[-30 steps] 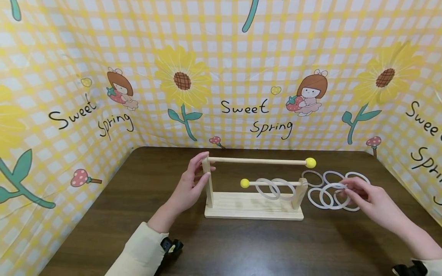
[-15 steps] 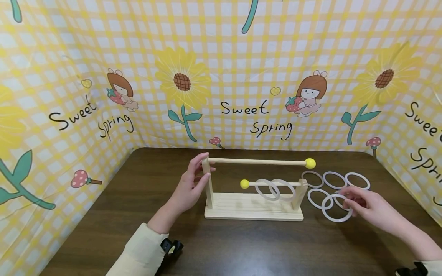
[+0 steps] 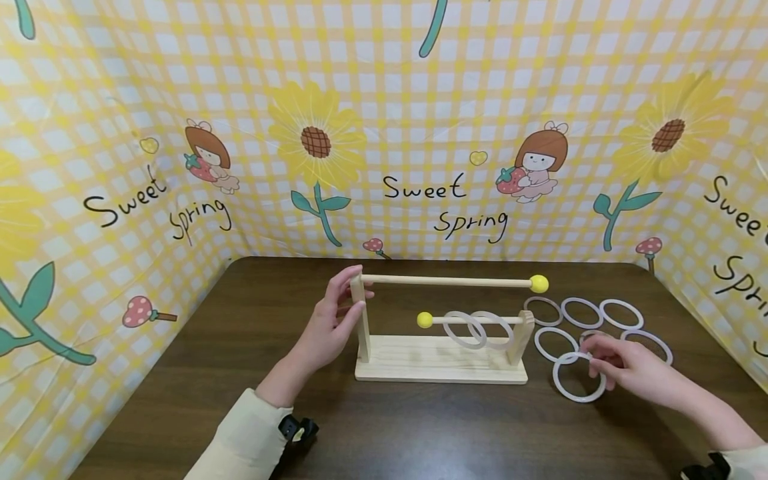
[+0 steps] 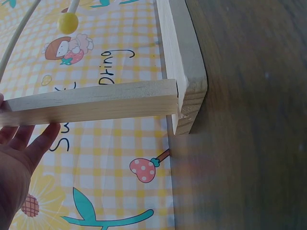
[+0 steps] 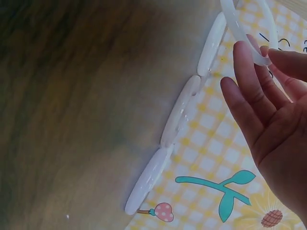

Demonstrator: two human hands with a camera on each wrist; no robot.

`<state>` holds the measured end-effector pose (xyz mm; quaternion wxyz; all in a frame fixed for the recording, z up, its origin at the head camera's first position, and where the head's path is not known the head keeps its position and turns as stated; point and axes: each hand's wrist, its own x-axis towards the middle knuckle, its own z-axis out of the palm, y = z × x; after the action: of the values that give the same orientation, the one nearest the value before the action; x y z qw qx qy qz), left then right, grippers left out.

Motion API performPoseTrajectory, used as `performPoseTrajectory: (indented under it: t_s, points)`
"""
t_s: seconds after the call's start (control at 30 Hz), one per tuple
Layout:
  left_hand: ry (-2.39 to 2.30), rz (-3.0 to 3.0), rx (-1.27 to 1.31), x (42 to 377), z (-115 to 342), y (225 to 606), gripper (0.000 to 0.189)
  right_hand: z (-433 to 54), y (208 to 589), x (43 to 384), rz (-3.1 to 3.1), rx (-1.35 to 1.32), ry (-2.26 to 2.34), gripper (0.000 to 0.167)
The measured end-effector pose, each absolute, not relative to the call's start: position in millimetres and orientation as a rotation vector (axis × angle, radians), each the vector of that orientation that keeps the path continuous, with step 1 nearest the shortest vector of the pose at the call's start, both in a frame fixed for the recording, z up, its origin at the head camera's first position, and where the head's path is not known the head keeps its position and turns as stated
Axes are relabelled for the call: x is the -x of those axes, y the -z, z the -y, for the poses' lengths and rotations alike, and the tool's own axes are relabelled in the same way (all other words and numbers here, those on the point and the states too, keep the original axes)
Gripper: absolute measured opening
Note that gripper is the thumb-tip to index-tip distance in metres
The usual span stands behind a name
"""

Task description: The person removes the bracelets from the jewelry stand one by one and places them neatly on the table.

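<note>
My left hand (image 3: 327,327) holds the left upright post (image 3: 363,337) of a wooden stand (image 3: 444,363). In the left wrist view, fingertips press that post (image 4: 105,103) near its upper end. Between thumb and fingers, my right hand (image 3: 639,373) pinches a white ring (image 3: 579,401) at its right edge, just right of the stand. The right wrist view shows this ring (image 5: 235,24) raised at the fingertips. An upper rod (image 3: 447,281) ends in a yellow ball (image 3: 539,284). Two rings (image 3: 465,345) hang on the shorter lower rod, which also has a yellow ball (image 3: 425,320).
Several more rings lie on the dark table (image 3: 444,433) right of the stand, including one ring (image 3: 668,347) beyond the right hand. The right hand partly covers another. A patterned yellow check cloth (image 3: 408,120) walls the back and sides.
The right hand has drawn the pinched ring toward the front edge, out from among the other rings. A ring behind that hand now shows. The left hand and stand stay put.
</note>
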<state>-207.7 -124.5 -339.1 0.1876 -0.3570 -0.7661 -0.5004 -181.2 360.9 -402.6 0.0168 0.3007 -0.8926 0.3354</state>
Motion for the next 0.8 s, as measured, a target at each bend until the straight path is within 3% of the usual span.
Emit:
performPoseTrajectory:
  t_s: [0.4, 0.8]
  points:
    - [1.410, 2.144, 1.016, 209.7, 124.4, 340.6, 0.054, -359.6, 409.3, 186.2, 2.871, -0.926, -1.008, 0.018]
    - [1.386, 2.131, 1.024, 208.7, 124.7, 340.3, 0.053, -358.8, 422.8, 193.0, 2.743, -1.006, -0.817, 0.024]
